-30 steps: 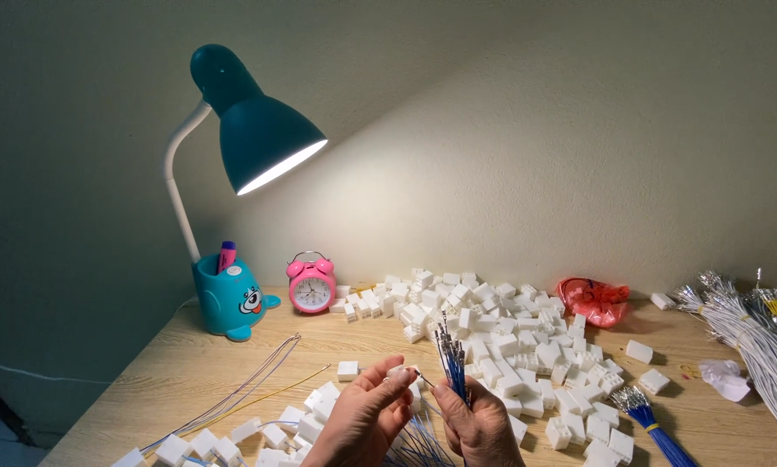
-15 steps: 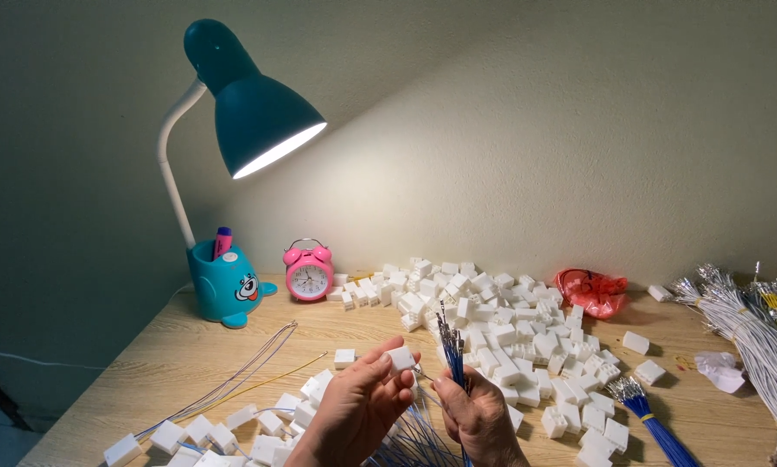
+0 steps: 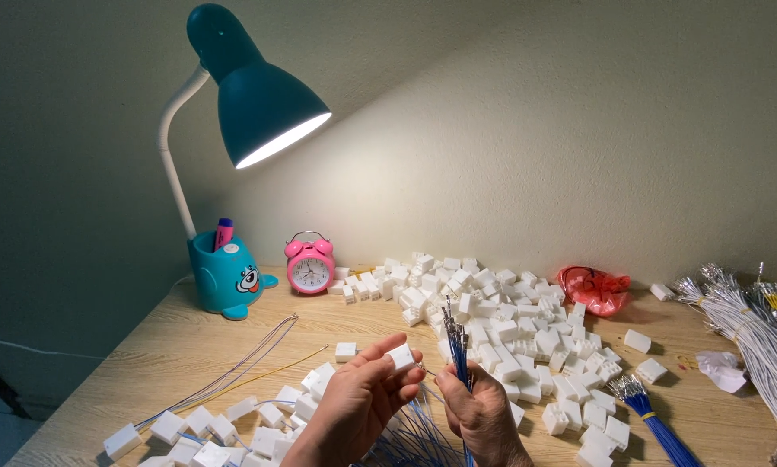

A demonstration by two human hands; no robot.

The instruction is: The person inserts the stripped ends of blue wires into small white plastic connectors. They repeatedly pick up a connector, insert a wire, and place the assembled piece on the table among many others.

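The left hand holds a small white plastic connector block pinched between thumb and fingertips, the other fingers loosely curled. The right hand is closed in a fist around a bundle of blue wires, whose metal-tipped ends stand upright above the fist. The block sits just beside the bundle, on its lamp side, and one thin wire end reaches from the right hand toward the block; whether it touches the block cannot be determined.

All positions below are given relative to the teal desk lamp, which stands at the rear of the wooden desk.

- The lamp's base is a teal character-shaped pen holder, with a pink marker in it.
- A pink alarm clock stands just beside the base, on the side away from the desk edge.
- A large heap of white connector blocks lies farther from the lamp, beyond the clock, behind the hands.
- A red crumpled bag lies past the heap.
- A bundle of white wires lies farthest from the lamp, at the far desk edge.
- Finished blocks with wires attached lie in front of the lamp, near the left hand.
- Loose long wires lie between the lamp base and those blocks.
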